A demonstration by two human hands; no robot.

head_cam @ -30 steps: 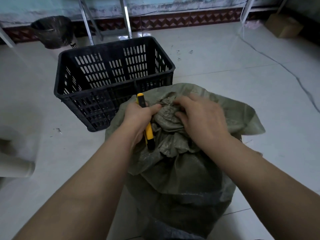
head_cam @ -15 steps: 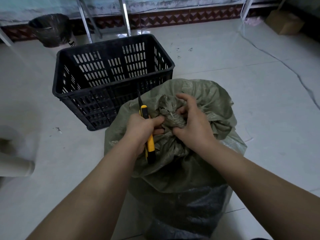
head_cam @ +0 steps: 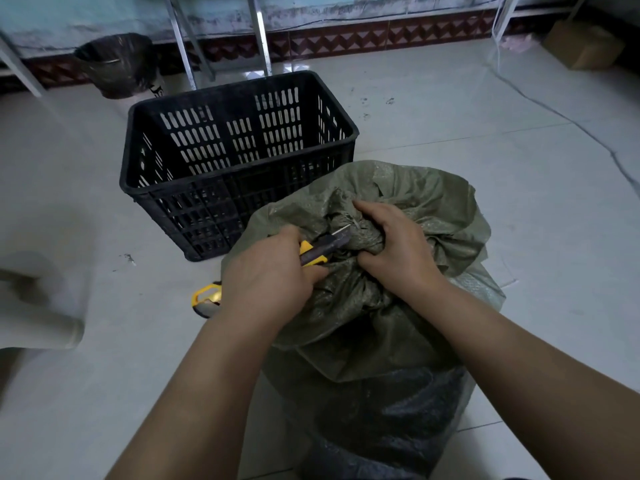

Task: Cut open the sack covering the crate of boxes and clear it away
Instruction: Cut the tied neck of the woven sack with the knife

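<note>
Under the clenched fingers (head_cam: 372, 211) of the right hand (head_cam: 391, 251), the sack (head_cam: 433, 202) neck looks soft and bunchable, the best hold; left hand (head_cam: 270, 275) fingers grip the knife (head_cam: 320, 249)

Left hand (head_cam: 273, 282) has levelled the knife (head_cam: 322, 249) toward the sack's knot (head_cam: 365, 237).

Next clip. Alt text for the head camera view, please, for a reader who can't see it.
A left hand grips a yellow utility knife, its blade pointed at the tied, bunched neck of a green woven sack, which the right hand grips. A black slatted crate stands behind it on the pale tiled floor.
</note>
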